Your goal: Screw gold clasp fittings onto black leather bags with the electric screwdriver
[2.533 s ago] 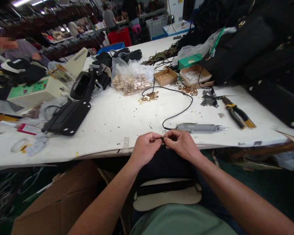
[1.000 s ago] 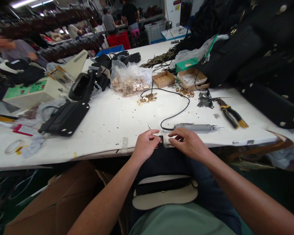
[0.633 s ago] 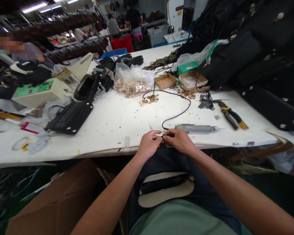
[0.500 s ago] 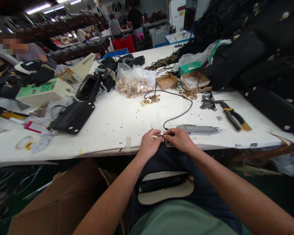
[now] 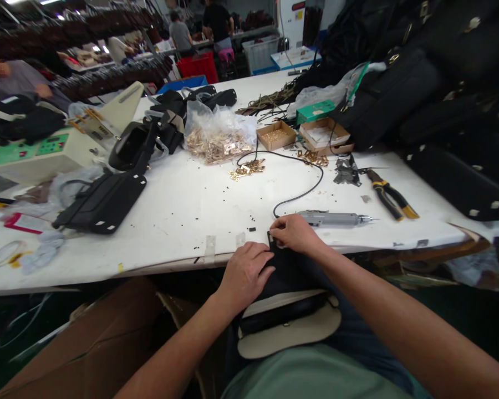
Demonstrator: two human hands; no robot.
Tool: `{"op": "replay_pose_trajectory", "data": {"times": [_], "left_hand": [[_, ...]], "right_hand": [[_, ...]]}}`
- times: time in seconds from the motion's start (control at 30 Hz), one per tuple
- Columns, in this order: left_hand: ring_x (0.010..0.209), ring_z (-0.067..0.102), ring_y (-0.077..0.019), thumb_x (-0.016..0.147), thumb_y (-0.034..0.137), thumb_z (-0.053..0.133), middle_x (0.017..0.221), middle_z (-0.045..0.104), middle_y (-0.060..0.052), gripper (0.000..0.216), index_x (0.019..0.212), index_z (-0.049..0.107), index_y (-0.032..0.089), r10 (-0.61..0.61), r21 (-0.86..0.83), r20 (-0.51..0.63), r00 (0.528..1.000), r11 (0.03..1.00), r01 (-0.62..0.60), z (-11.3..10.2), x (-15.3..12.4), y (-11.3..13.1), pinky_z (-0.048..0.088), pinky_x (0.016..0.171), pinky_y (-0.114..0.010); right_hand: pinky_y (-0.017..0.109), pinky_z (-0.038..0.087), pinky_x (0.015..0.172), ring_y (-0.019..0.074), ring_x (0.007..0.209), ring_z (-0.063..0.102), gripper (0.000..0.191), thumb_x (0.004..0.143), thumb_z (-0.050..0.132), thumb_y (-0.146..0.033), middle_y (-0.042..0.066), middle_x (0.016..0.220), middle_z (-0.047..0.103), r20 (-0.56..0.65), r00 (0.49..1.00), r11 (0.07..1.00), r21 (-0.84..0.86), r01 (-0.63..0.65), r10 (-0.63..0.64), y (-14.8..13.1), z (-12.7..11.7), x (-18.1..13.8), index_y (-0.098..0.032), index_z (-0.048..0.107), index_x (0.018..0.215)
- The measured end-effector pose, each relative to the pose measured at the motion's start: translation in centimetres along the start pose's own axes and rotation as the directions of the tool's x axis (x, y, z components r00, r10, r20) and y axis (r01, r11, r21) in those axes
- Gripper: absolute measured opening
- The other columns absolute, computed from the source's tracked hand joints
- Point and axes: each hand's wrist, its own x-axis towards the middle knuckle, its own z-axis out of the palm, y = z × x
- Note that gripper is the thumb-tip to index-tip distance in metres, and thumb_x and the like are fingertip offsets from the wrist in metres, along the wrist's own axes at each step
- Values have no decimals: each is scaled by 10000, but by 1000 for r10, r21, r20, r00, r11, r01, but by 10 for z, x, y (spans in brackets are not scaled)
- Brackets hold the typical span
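Observation:
A black bag piece (image 5: 289, 277) with a cream trim lies on my lap at the white table's (image 5: 199, 205) front edge. My left hand (image 5: 246, 272) rests on its top with fingers curled over the black material. My right hand (image 5: 294, 233) pinches the piece's small black end tab against the table edge. A grey electric screwdriver (image 5: 335, 218) with a black cord lies just beyond my right hand.
Yellow-handled pliers (image 5: 391, 194) lie to the right. A plastic bag of gold hardware (image 5: 218, 138), loose gold clasps (image 5: 246, 168) and small cardboard boxes (image 5: 278, 134) sit farther back. Black bag parts (image 5: 102, 202) and a cream machine (image 5: 45, 155) stand left. Black bags (image 5: 432, 100) pile right. People work behind.
My left hand has let go of the tab and dropped back onto the black piece on my lap. My right hand stays pinched at the tab by the table edge.

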Motion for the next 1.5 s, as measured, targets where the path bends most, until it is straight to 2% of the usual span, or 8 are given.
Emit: {"op": "replay_pose_trajectory", "data": {"times": [0.23, 0.43, 0.57, 0.67, 0.8, 1.03, 1.27, 1.5], "left_hand": [[1251, 551, -299, 960, 223, 606, 1377, 635, -114, 268, 1215, 682, 187, 90, 72, -78, 993, 994, -84, 13, -2, -21, 501, 1047, -499], [1215, 584, -254, 983, 204, 562, 1319, 677, -87, 294, 1260, 649, 163, 170, 44, 4, 985, 984, -170, 10, 3, -24, 531, 1049, -458], [1196, 595, -256, 986, 197, 546, 1275, 685, -95, 281, 1245, 653, 169, 173, 51, 55, 983, 983, -176, 4, 7, -25, 543, 1027, -459], [1182, 598, -254, 978, 199, 562, 1247, 684, -94, 283, 1244, 652, 172, 157, 48, 85, 984, 986, -161, 0, 8, -24, 549, 1007, -448], [1188, 593, -256, 972, 210, 574, 1268, 673, -89, 285, 1244, 648, 168, 130, 44, 85, 988, 990, -134, 0, 8, -23, 540, 1007, -446], [1196, 587, -261, 976, 221, 562, 1282, 671, -91, 290, 1250, 637, 163, 101, 33, 96, 990, 994, -104, -1, 10, -20, 523, 1025, -453], [1148, 612, -256, 957, 235, 593, 1206, 695, -103, 257, 1197, 658, 168, 89, 41, 136, 987, 995, -96, -5, 16, -17, 547, 984, -454], [1169, 621, -257, 959, 204, 582, 1232, 710, -104, 271, 1211, 675, 166, 84, -24, 18, 996, 996, -84, 3, 9, -21, 532, 1004, -453]], "right_hand": [[263, 433, 615, 186, 657, 661, 157, 811, 659, -222, 45, 680, 735, 24, 999, 983, -183, -17, 22, -8, -3, 11, -192, 810, 841], [260, 431, 695, 182, 792, 677, 154, 837, 645, -246, 22, 857, 770, -9, 1000, 947, -320, 8, -12, -7, 3, 12, -223, 790, 885], [264, 403, 654, 171, 750, 653, 112, 843, 665, -248, 4, 820, 750, -81, 995, 955, -294, 40, -66, -1, 7, 6, -220, 743, 919], [255, 420, 665, 157, 735, 641, 83, 855, 663, -221, 9, 806, 730, -46, 990, 971, -211, 117, -130, 6, 7, 1, -202, 739, 885], [247, 456, 709, 153, 775, 638, 194, 825, 688, -172, 30, 888, 717, 3, 983, 976, -120, 182, -183, 13, 4, -4, -171, 750, 1008], [255, 442, 708, 160, 788, 616, 257, 792, 697, -118, 38, 898, 704, 55, 993, 976, -184, 113, -104, 4, 0, -3, -144, 740, 1045], [250, 439, 704, 154, 790, 616, 271, 782, 687, -98, 24, 899, 707, 55, 996, 987, -145, 72, -65, 3, 0, -2, -158, 736, 1042], [259, 436, 710, 159, 797, 609, 277, 775, 683, -102, 36, 919, 697, 39, 997, 981, -183, 69, -63, 3, 3, -2, -145, 727, 1045]]}}
